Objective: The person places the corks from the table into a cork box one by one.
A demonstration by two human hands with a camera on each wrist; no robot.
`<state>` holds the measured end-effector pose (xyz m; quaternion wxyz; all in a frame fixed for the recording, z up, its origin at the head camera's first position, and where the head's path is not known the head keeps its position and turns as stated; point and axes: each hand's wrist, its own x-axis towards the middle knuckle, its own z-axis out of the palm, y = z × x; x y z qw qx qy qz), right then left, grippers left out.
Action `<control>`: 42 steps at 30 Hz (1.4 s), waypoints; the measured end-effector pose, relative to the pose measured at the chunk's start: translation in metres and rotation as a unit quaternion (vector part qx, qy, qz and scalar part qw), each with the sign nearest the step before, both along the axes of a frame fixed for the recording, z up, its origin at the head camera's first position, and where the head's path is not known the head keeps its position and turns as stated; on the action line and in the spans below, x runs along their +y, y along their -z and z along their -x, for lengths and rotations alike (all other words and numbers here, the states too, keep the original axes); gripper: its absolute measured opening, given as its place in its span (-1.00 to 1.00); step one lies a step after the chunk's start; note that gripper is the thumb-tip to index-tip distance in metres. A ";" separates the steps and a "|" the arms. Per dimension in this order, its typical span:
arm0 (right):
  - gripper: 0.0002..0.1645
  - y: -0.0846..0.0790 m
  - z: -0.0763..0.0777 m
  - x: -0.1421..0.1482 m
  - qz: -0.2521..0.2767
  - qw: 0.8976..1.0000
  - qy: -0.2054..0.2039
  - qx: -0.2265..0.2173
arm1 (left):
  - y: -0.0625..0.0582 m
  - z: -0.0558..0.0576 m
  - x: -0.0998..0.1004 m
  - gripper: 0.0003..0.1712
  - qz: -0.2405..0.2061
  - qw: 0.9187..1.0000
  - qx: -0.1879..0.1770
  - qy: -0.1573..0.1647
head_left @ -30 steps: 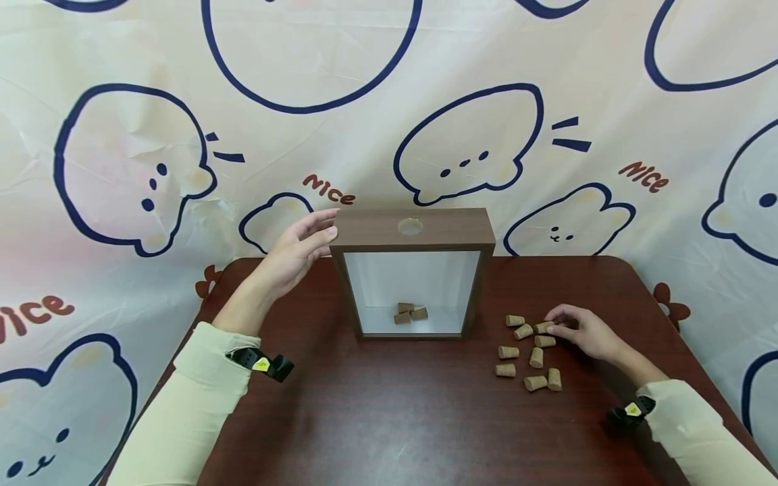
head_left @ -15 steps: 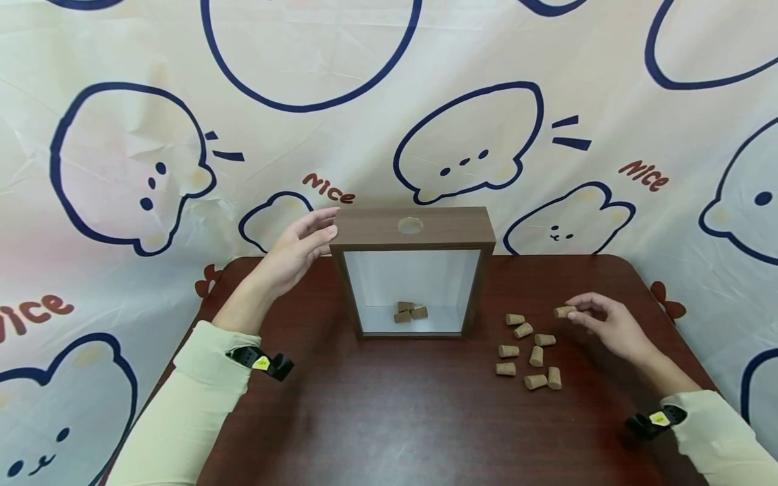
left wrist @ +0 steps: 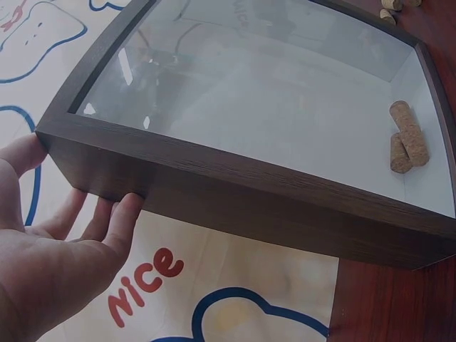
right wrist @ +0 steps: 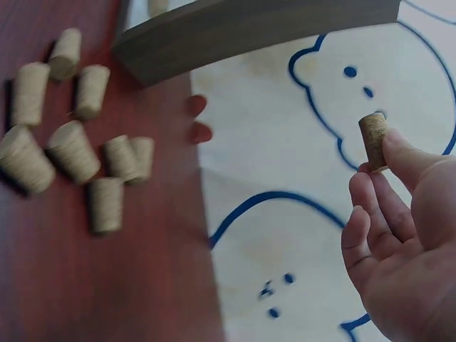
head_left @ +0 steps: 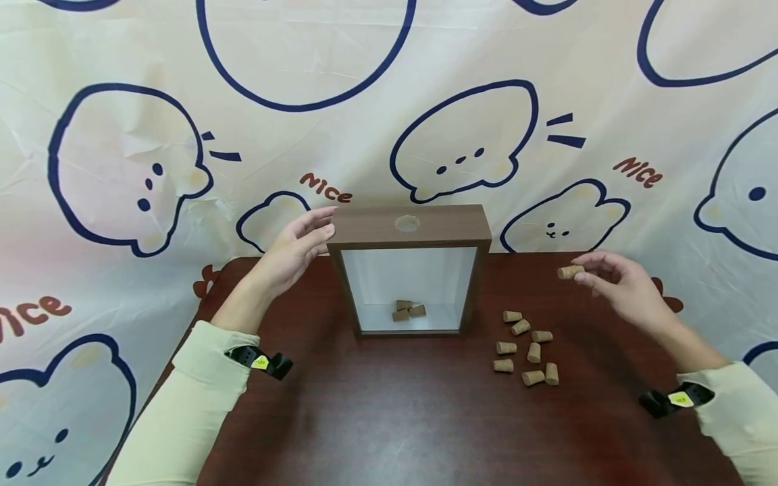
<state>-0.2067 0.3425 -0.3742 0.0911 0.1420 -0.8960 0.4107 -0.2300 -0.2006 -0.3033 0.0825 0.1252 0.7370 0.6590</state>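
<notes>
An upright brown frame box [head_left: 413,233] with a clear front and a round hole [head_left: 407,223] in its top stands on the table. My left hand [head_left: 292,253] rests at the box's upper left corner; the left wrist view shows its thumb and fingertips [left wrist: 128,203] touching the edges there. My right hand [head_left: 626,290] pinches a cork stopper [head_left: 570,272] between thumb and fingers, raised above the table to the right of the box. In the right wrist view that cork [right wrist: 372,141] is upright. Behind the clear front, 3 corks [head_left: 417,310] lie at the box's bottom.
Several loose cork stoppers [head_left: 533,352] lie scattered on the dark red-brown table [head_left: 377,412], right of the box. A patterned cloth [head_left: 340,148] with line-drawn animals hangs behind and at both sides of the table.
My right hand has picked up a cork from the loose group and lifted it up and to the right, away from the others. The left hand stays at the box corner.
</notes>
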 end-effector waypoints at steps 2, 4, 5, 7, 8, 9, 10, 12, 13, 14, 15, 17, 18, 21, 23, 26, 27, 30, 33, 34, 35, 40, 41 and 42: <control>-0.69 -0.011 0.001 -0.005 0.006 1.000 -0.005 0.008 | 0.000 0.000 0.000 -0.32 0.001 1.000 0.001 -0.001; -0.71 -0.020 0.002 -0.011 0.017 1.000 -0.013 0.019 | 0.001 0.000 -0.001 -0.32 0.003 1.000 0.001 -0.001; -0.71 -0.025 0.002 -0.014 0.022 0.999 -0.013 0.023 | 0.001 0.000 -0.001 -0.32 0.004 1.000 0.001 -0.002; -0.71 -0.032 0.003 -0.020 0.030 0.999 -0.012 0.027 | 0.001 0.000 -0.001 -0.32 0.006 1.000 0.001 -0.003; -0.70 -0.035 0.003 -0.023 0.034 0.999 -0.010 0.027 | 0.001 0.000 -0.001 -0.32 0.006 1.000 0.001 -0.004; -0.69 -0.038 0.004 -0.025 0.036 0.999 -0.012 0.029 | 0.001 0.000 -0.001 -0.32 0.006 1.000 0.001 -0.005; -0.68 -0.041 0.005 -0.028 0.039 0.999 -0.012 0.029 | 0.001 0.000 -0.001 -0.32 0.006 1.000 0.001 -0.005; -0.67 -0.045 0.006 -0.032 0.047 0.998 -0.014 0.026 | 0.001 0.000 -0.001 -0.32 0.005 1.000 0.001 -0.005; -0.68 -0.048 0.007 -0.034 0.052 0.998 -0.014 0.025 | 0.001 0.000 -0.001 -0.32 0.004 1.000 0.001 -0.004; -0.69 -0.050 0.008 -0.037 0.057 0.998 -0.015 0.024 | 0.001 0.000 -0.001 -0.31 0.003 1.000 0.001 -0.004; -0.72 -0.053 0.009 -0.039 0.064 0.997 -0.020 0.025 | 0.001 -0.001 -0.001 -0.31 0.004 1.000 0.000 -0.003; -0.76 -0.058 0.012 -0.044 0.075 0.996 -0.023 0.031 | 0.001 -0.001 -0.001 -0.31 0.003 1.000 0.000 -0.002; -0.78 -0.060 0.013 -0.046 0.080 0.996 -0.026 0.037 | 0.000 -0.001 -0.001 -0.31 0.004 1.000 -0.001 -0.002; -0.78 -0.069 0.017 -0.055 0.089 0.994 -0.037 0.059 | 0.000 -0.001 -0.001 -0.31 0.005 1.000 0.000 -0.004; -0.77 -0.075 0.018 -0.063 0.091 0.993 -0.038 0.069 | 0.000 -0.001 -0.001 -0.31 0.006 1.000 0.000 -0.005; -0.76 -0.085 0.019 -0.075 0.096 0.991 -0.042 0.077 | -0.001 -0.001 -0.001 -0.31 0.007 1.000 0.000 -0.005; -0.76 -0.088 0.019 -0.080 0.098 0.991 -0.043 0.078 | -0.001 -0.001 -0.001 -0.31 0.007 1.000 0.000 -0.005; -0.74 -0.099 0.019 -0.095 0.099 0.990 -0.054 0.083 | -0.001 0.000 -0.001 -0.31 0.007 1.000 0.000 -0.003; -0.71 -0.110 0.019 -0.110 0.092 0.990 -0.063 0.091 | -0.001 0.000 -0.001 -0.31 0.007 1.000 0.001 -0.002; -0.71 -0.114 0.020 -0.115 0.091 0.989 -0.066 0.092 | -0.001 0.000 -0.001 -0.31 0.008 1.000 0.001 -0.002; -0.71 -0.117 0.020 -0.119 0.091 0.989 -0.069 0.092 | -0.001 0.000 -0.001 -0.31 0.008 1.000 0.002 -0.002; -0.71 -0.131 0.023 -0.139 0.102 0.987 -0.093 0.080 | 0.000 0.001 -0.002 -0.31 0.008 1.000 0.002 -0.001; -0.71 -0.132 0.024 -0.143 0.103 0.987 -0.098 0.076 | 0.000 0.001 -0.002 -0.31 0.007 1.000 0.002 -0.001; -0.71 -0.134 0.025 -0.147 0.104 0.987 -0.102 0.072 | 0.000 0.001 -0.001 -0.31 0.007 1.000 0.001 0.000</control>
